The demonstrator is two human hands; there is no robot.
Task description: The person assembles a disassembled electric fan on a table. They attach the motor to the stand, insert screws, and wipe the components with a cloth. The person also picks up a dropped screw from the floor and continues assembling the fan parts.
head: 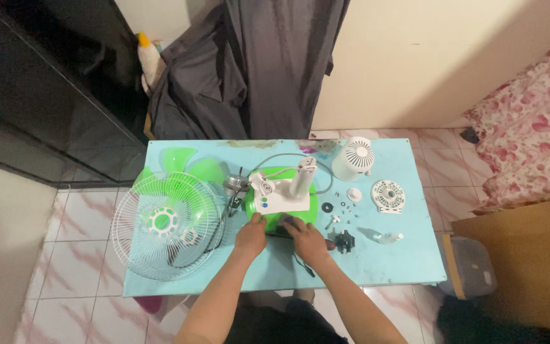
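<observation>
The green and white fan base [281, 194] lies near the middle of the light blue table [389, 261], and both hands sit at its near edge. The left hand [251, 234] rests its fingertips on the base's near-left rim, fingers curled; whether it grips anything I cannot tell. The right hand [305, 241] lies at the base's near-right edge, over a dark part there, fingers bent downward; its hold is not clear either. Left of the base lie the wire fan guard [167, 224] and green blades [183, 162]. Between guard and base stands a small motor [235, 185]. Right of the base lie small screws and washers [342, 207], a white round housing [353, 158] and a small white grille [388, 195].
</observation>
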